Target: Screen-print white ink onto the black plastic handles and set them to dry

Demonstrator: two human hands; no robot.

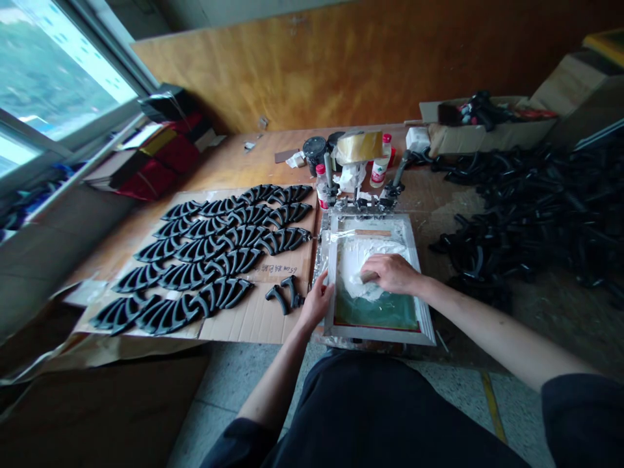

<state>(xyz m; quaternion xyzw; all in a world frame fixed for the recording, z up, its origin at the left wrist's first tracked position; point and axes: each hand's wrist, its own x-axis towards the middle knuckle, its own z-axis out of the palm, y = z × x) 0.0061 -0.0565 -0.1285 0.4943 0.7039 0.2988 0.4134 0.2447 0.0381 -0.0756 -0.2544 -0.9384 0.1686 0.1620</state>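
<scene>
A screen printing frame (423,305) with a pale metal rim lies in front of me, its green mesh partly coated with white paste (351,257). My right hand (392,273) is closed around a small scraper (369,277), pressed down in the paste; the fingers hide most of it. My left hand (318,300) grips the frame's left rim, thumb toward the mesh. Beside it, two curved black plastic handles (277,300) lie on the cardboard. A wooden strip (372,233) lies across the upper part of the frame.
Rows of black handles (170,276) cover the cardboard sheet (244,318) at left. A large heap of black parts (517,214) spreads on the right. Behind the frame stand clamps (392,192), bottles (379,168) and a black tub (315,153). A cardboard box (492,138) sits at back right.
</scene>
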